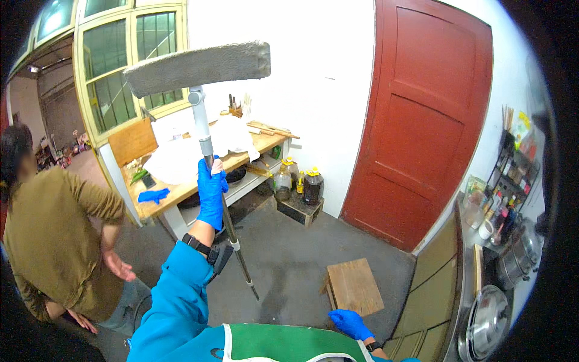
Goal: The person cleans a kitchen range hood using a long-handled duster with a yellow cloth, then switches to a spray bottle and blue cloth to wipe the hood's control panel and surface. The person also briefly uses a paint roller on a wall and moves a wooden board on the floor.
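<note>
My left hand (pixel 211 194), in a blue glove, grips the grey pole (pixel 230 228) of a flat mop. The mop is held with its head up, and the pole slants down toward the floor. Its wide grey pad (pixel 199 67) is raised in front of the window and white wall. Low on the right is my right hand (pixel 352 324), also blue-gloved, with its fingers curled in and nothing visible in it. It appears just in front of a low wooden stool (pixel 357 285); whether it touches the stool is unclear.
A person in a brown shirt (pixel 63 235) stands close on my left. Ahead is a wooden-topped table (pixel 230 162) with a white cloth (pixel 174 158) and a blue glove (pixel 154 196). Oil jugs (pixel 313 186) stand beside a red door (pixel 420 117). Steel pots (pixel 486 323) line the right-hand counter.
</note>
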